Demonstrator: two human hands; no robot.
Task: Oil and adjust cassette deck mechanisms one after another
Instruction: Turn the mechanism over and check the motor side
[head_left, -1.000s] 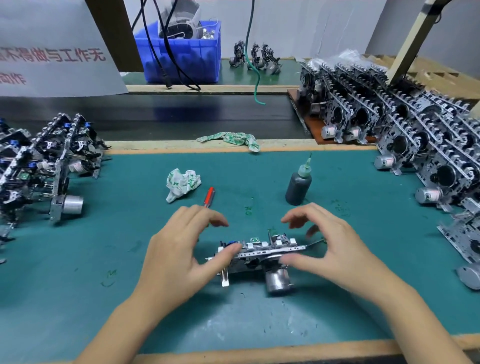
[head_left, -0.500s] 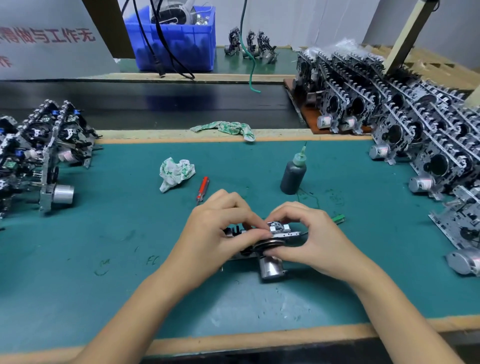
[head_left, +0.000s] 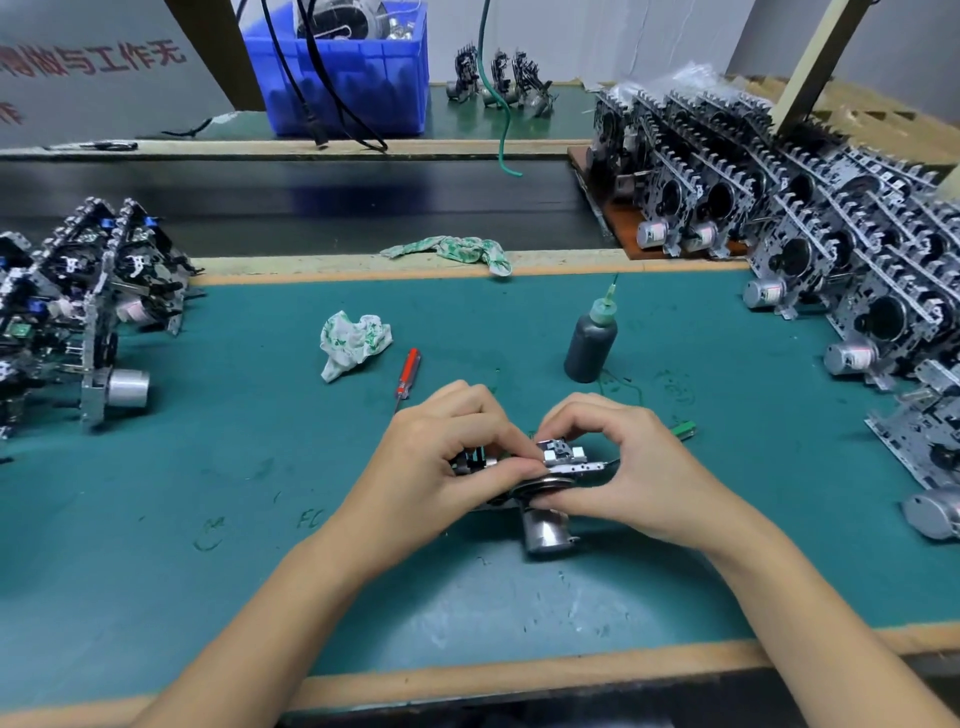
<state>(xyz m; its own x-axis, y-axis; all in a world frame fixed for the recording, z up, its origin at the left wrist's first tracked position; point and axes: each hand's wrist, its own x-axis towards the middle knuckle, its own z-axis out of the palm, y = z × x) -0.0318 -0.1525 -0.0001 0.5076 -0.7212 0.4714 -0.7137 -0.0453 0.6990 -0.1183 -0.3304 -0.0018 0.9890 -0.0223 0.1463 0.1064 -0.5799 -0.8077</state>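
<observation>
This is a factory assembly workstation. A teal-matted tabletop (head_left: 156, 519) with a wooden edge carries rows of identical metal cassette deck mechanisms with silver motors stacked at the right of the frame (head_left: 841, 249) and a smaller batch at the left (head_left: 78, 312). A dark conveyor belt (head_left: 311, 208) runs across behind it. At the upper middle sits a blue plastic parts bin (head_left: 363, 88), and at the upper left hangs a grey sign with red printed characters (head_left: 88, 62)
</observation>
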